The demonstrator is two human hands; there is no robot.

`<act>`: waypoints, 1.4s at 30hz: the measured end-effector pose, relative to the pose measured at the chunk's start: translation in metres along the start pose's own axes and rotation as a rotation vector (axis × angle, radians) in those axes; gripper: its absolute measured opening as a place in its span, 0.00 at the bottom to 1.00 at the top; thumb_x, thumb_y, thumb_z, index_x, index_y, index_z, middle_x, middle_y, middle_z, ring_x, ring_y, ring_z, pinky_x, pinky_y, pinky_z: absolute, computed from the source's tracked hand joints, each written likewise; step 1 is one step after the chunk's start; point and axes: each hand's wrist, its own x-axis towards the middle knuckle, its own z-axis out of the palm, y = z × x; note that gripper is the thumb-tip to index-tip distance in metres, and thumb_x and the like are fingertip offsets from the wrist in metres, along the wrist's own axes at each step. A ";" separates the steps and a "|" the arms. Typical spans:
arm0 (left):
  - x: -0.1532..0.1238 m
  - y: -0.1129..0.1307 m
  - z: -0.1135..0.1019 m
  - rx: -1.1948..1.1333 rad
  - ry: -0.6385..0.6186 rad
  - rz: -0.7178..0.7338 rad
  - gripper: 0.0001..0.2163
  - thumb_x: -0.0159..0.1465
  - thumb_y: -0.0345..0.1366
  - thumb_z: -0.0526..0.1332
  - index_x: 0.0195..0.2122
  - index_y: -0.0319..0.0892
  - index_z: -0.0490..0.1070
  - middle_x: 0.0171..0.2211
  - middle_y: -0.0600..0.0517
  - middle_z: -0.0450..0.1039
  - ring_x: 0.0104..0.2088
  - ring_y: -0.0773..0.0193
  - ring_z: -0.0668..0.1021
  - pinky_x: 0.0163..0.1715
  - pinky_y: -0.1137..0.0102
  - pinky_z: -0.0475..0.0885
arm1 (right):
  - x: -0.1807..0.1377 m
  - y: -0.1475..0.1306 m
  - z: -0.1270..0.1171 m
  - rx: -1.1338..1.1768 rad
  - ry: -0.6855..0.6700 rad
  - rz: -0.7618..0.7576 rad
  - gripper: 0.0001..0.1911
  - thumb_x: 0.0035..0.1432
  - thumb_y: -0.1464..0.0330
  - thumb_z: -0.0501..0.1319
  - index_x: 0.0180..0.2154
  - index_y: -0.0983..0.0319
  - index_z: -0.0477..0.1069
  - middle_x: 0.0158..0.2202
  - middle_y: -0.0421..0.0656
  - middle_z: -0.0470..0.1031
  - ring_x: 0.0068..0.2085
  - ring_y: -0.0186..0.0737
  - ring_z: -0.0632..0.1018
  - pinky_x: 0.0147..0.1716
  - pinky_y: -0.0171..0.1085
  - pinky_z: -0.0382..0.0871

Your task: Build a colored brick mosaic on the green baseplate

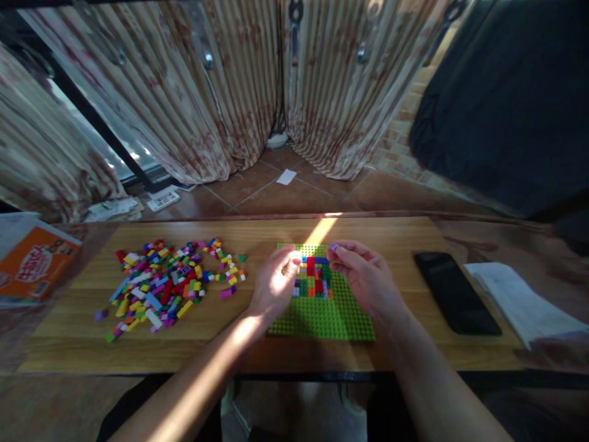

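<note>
The right hand (368, 279) pinches a purple brick (334, 247) near the board (322, 320) — the left hand (275, 279) is curled, grip unclear.

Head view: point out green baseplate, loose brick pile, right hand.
Green baseplate (322, 319): head view, bare studs near front edge.
Loose brick pile (166, 287): head view, its middle.
Right hand (369, 276): head view, mid-hand.

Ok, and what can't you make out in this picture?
All in the head view:
- Purple brick: stud count, too small and partly covered by the right hand.
- Green baseplate: part of its left side, hidden by the left hand.
- Left fingertips' grip: too small to tell.
- Orange package: cut off by the left edge.
</note>
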 end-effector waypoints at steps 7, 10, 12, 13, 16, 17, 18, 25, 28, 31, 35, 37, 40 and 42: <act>0.008 0.000 -0.015 -0.607 0.085 -0.480 0.11 0.61 0.42 0.63 0.34 0.38 0.76 0.28 0.51 0.74 0.26 0.71 0.73 0.25 0.78 0.67 | 0.002 -0.009 -0.003 0.282 -0.036 0.111 0.05 0.49 0.68 0.68 0.31 0.60 0.78 0.32 0.39 0.76 0.30 0.28 0.74 0.29 0.26 0.71; 0.006 0.006 -0.026 -0.962 0.009 -0.770 0.12 0.64 0.40 0.62 0.35 0.34 0.76 0.25 0.52 0.72 0.21 0.76 0.70 0.20 0.81 0.64 | 0.003 -0.009 -0.003 0.323 -0.034 0.135 0.05 0.48 0.69 0.67 0.31 0.61 0.78 0.30 0.39 0.76 0.29 0.28 0.74 0.27 0.25 0.72; 0.005 0.011 -0.031 -1.086 -0.021 -0.890 0.12 0.67 0.37 0.58 0.37 0.33 0.76 0.24 0.52 0.70 0.20 0.76 0.70 0.19 0.81 0.65 | 0.003 -0.008 -0.002 0.324 -0.037 0.142 0.05 0.48 0.69 0.67 0.31 0.61 0.78 0.30 0.39 0.76 0.28 0.28 0.74 0.27 0.25 0.72; 0.005 0.012 -0.033 -1.119 -0.021 -0.920 0.12 0.68 0.36 0.56 0.37 0.33 0.76 0.24 0.52 0.70 0.21 0.76 0.70 0.19 0.82 0.65 | 0.003 -0.007 -0.002 0.324 -0.037 0.146 0.05 0.48 0.69 0.68 0.32 0.61 0.78 0.30 0.39 0.76 0.28 0.29 0.74 0.26 0.25 0.72; 0.005 0.014 -0.034 -1.150 -0.009 -0.943 0.12 0.69 0.34 0.54 0.38 0.33 0.76 0.25 0.51 0.71 0.22 0.75 0.72 0.20 0.82 0.67 | 0.003 -0.004 -0.001 0.332 -0.021 0.160 0.09 0.46 0.69 0.69 0.34 0.60 0.79 0.30 0.39 0.77 0.27 0.28 0.74 0.26 0.25 0.72; 0.005 0.014 -0.034 -1.143 -0.007 -0.942 0.11 0.69 0.34 0.55 0.38 0.34 0.76 0.25 0.51 0.72 0.22 0.75 0.73 0.20 0.82 0.68 | 0.003 -0.003 0.000 0.326 -0.015 0.160 0.10 0.46 0.69 0.69 0.35 0.60 0.79 0.30 0.39 0.77 0.27 0.28 0.74 0.26 0.25 0.72; 0.004 0.014 -0.033 -1.130 -0.007 -0.937 0.10 0.68 0.35 0.57 0.38 0.34 0.76 0.25 0.51 0.72 0.22 0.75 0.73 0.21 0.82 0.68 | 0.003 -0.003 0.000 0.312 -0.010 0.155 0.11 0.46 0.69 0.70 0.36 0.60 0.79 0.30 0.40 0.78 0.27 0.28 0.74 0.26 0.26 0.72; -0.004 0.011 -0.028 -0.958 -0.005 -0.848 0.12 0.57 0.40 0.69 0.36 0.35 0.76 0.28 0.49 0.76 0.25 0.72 0.75 0.23 0.79 0.69 | 0.002 0.009 0.001 -0.031 -0.013 0.053 0.13 0.46 0.62 0.71 0.36 0.59 0.80 0.29 0.41 0.80 0.28 0.32 0.76 0.30 0.33 0.74; -0.005 0.009 -0.026 -0.917 0.018 -0.837 0.14 0.54 0.42 0.70 0.33 0.35 0.76 0.28 0.49 0.76 0.25 0.72 0.75 0.24 0.78 0.69 | 0.003 0.015 -0.003 -0.229 -0.024 -0.020 0.13 0.48 0.60 0.69 0.36 0.59 0.79 0.31 0.42 0.80 0.31 0.36 0.77 0.34 0.38 0.74; -0.005 0.008 -0.025 -0.893 0.028 -0.828 0.14 0.53 0.42 0.71 0.32 0.36 0.75 0.27 0.49 0.76 0.25 0.72 0.75 0.25 0.78 0.68 | 0.005 0.018 -0.008 -0.429 -0.028 -0.119 0.11 0.51 0.60 0.66 0.36 0.59 0.78 0.34 0.43 0.80 0.36 0.41 0.78 0.38 0.42 0.73; -0.006 0.009 -0.024 -0.858 0.014 -0.809 0.13 0.53 0.41 0.70 0.32 0.36 0.75 0.28 0.50 0.76 0.26 0.71 0.75 0.26 0.77 0.68 | 0.003 0.020 -0.010 -0.758 -0.074 -0.285 0.08 0.57 0.62 0.62 0.37 0.57 0.77 0.41 0.44 0.78 0.43 0.44 0.76 0.46 0.47 0.69; -0.007 0.008 -0.023 -0.843 0.005 -0.800 0.13 0.54 0.41 0.70 0.32 0.36 0.75 0.28 0.50 0.76 0.26 0.71 0.75 0.26 0.77 0.68 | 0.001 0.023 -0.008 -0.857 -0.097 -0.363 0.07 0.58 0.63 0.62 0.37 0.55 0.78 0.45 0.45 0.75 0.48 0.46 0.74 0.50 0.49 0.67; -0.007 0.006 -0.021 -0.821 -0.004 -0.793 0.11 0.55 0.40 0.69 0.32 0.36 0.75 0.28 0.50 0.75 0.25 0.72 0.75 0.25 0.78 0.67 | 0.000 0.030 -0.003 -0.922 -0.112 -0.423 0.06 0.58 0.62 0.63 0.36 0.52 0.79 0.50 0.45 0.72 0.53 0.50 0.71 0.53 0.52 0.64; -0.007 0.004 -0.020 -0.810 -0.012 -0.791 0.11 0.56 0.40 0.68 0.32 0.36 0.75 0.28 0.50 0.75 0.24 0.73 0.74 0.25 0.78 0.67 | 0.000 0.036 0.000 -0.939 -0.133 -0.436 0.06 0.57 0.63 0.63 0.35 0.51 0.79 0.51 0.45 0.71 0.54 0.51 0.70 0.54 0.54 0.62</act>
